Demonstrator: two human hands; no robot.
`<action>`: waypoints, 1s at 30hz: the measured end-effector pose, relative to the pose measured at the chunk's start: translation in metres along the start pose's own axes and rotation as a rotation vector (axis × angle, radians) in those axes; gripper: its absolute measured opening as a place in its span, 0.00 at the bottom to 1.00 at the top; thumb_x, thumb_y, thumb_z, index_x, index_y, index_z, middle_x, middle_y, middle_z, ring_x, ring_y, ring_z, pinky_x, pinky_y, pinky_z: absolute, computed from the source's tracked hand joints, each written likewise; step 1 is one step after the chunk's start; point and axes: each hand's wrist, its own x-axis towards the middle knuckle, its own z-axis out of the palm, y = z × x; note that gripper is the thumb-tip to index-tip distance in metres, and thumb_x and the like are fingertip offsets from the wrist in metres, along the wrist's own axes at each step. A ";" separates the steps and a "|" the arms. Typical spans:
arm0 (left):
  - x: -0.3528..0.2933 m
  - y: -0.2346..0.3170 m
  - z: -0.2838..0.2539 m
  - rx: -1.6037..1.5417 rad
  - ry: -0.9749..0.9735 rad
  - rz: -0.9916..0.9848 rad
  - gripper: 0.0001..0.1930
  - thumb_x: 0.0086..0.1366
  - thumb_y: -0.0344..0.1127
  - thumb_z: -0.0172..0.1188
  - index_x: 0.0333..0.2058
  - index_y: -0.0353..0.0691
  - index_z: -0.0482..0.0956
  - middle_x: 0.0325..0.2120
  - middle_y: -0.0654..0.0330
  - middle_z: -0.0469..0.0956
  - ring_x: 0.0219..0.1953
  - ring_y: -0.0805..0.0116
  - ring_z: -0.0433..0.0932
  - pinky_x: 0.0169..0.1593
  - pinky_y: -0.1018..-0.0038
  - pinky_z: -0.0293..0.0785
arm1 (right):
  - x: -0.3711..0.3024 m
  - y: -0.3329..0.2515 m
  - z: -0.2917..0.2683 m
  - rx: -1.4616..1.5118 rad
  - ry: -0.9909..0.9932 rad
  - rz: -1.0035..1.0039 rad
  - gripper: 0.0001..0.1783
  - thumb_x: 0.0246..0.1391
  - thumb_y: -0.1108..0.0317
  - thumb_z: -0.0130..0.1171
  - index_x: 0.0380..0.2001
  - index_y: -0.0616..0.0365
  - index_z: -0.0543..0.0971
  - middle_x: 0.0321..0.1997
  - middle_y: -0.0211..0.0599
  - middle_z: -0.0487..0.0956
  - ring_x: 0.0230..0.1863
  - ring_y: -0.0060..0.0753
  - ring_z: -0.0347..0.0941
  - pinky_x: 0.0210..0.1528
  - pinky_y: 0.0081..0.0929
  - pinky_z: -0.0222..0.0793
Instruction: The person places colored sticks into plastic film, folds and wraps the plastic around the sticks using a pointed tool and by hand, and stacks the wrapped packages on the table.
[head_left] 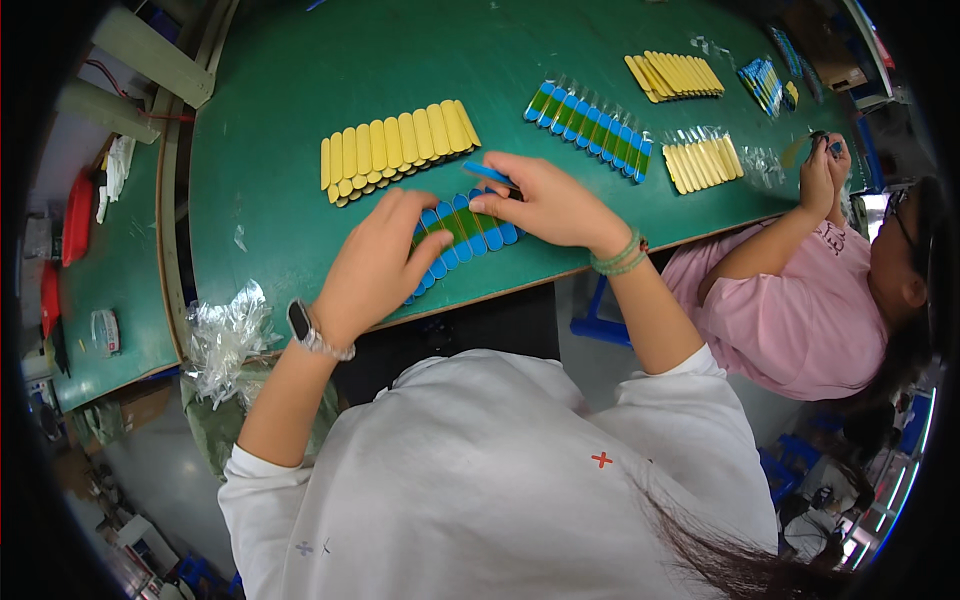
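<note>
A fanned row of flat blue-and-green strips with rounded ends (462,232) lies near the table's front edge. Over its left end rests my left hand (375,250), thumb and fingers apart, touching the strips. My right hand (545,200) is above the row's right end, closed in a pinch on a blue strip (487,176) that points left; its dark end runs under the fingers. Just beyond my hands lies a double row of yellow strips with rounded ends (400,140). Farther right is another blue-and-green row (590,125) with clear film at its ends.
More yellow strips (675,75) and a yellow row (703,163) lie on the green table (300,60) to the right. A co-worker in a pink shirt (780,310) handles something small there. Crumpled clear film (232,335) hangs by the table's left corner.
</note>
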 end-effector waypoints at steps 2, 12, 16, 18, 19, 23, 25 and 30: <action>-0.005 0.013 -0.016 0.186 -0.065 0.063 0.26 0.59 0.42 0.67 0.52 0.32 0.72 0.42 0.49 0.72 0.41 0.56 0.73 0.46 0.66 0.70 | -0.013 -0.007 0.003 0.099 0.151 -0.015 0.20 0.52 0.59 0.70 0.45 0.55 0.78 0.23 0.26 0.59 0.26 0.21 0.54 0.29 0.23 0.57; -0.023 0.017 -0.005 0.687 -0.186 0.271 0.25 0.56 0.40 0.68 0.49 0.32 0.76 0.47 0.47 0.79 0.47 0.54 0.80 0.47 0.63 0.79 | -0.048 0.021 0.020 -0.512 0.346 -0.423 0.17 0.47 0.73 0.66 0.43 0.53 0.79 0.49 0.38 0.82 0.51 0.45 0.79 0.51 0.38 0.76; -0.041 0.014 0.010 0.817 0.018 0.367 0.16 0.63 0.34 0.62 0.46 0.29 0.76 0.47 0.46 0.80 0.50 0.52 0.80 0.48 0.63 0.80 | -0.054 0.019 0.021 -0.723 0.336 -0.625 0.09 0.51 0.71 0.60 0.37 0.58 0.77 0.45 0.35 0.83 0.49 0.43 0.80 0.50 0.35 0.76; -0.044 0.013 0.014 0.764 0.083 0.368 0.16 0.62 0.33 0.63 0.45 0.30 0.76 0.46 0.46 0.80 0.49 0.51 0.81 0.48 0.63 0.80 | -0.053 0.018 0.019 -0.738 0.338 -0.646 0.09 0.50 0.71 0.63 0.36 0.58 0.77 0.45 0.35 0.83 0.48 0.43 0.80 0.48 0.34 0.76; -0.046 0.016 0.014 0.767 0.088 0.369 0.16 0.62 0.33 0.63 0.45 0.30 0.76 0.46 0.46 0.80 0.49 0.51 0.81 0.48 0.63 0.80 | -0.051 0.018 0.019 -0.655 0.329 -0.568 0.10 0.50 0.69 0.64 0.36 0.59 0.76 0.45 0.35 0.83 0.47 0.42 0.80 0.47 0.33 0.76; -0.054 0.023 0.017 0.747 0.119 0.350 0.15 0.62 0.32 0.63 0.44 0.29 0.77 0.44 0.47 0.81 0.47 0.53 0.81 0.49 0.63 0.80 | -0.027 0.004 0.010 -0.222 0.458 -0.403 0.17 0.50 0.65 0.69 0.36 0.60 0.73 0.43 0.36 0.82 0.40 0.36 0.78 0.44 0.28 0.73; -0.052 0.027 0.017 0.724 0.128 0.338 0.16 0.60 0.30 0.64 0.45 0.29 0.76 0.44 0.47 0.80 0.48 0.51 0.81 0.49 0.61 0.79 | -0.009 0.003 -0.002 -0.114 0.262 -0.314 0.18 0.50 0.64 0.70 0.35 0.60 0.71 0.41 0.35 0.81 0.38 0.33 0.77 0.42 0.27 0.72; -0.031 0.054 0.014 0.761 0.110 0.196 0.22 0.52 0.25 0.61 0.49 0.36 0.77 0.43 0.49 0.77 0.46 0.52 0.78 0.51 0.60 0.76 | 0.020 0.003 -0.023 0.268 -0.102 -0.087 0.23 0.49 0.61 0.71 0.29 0.56 0.64 0.31 0.34 0.77 0.26 0.23 0.65 0.27 0.23 0.63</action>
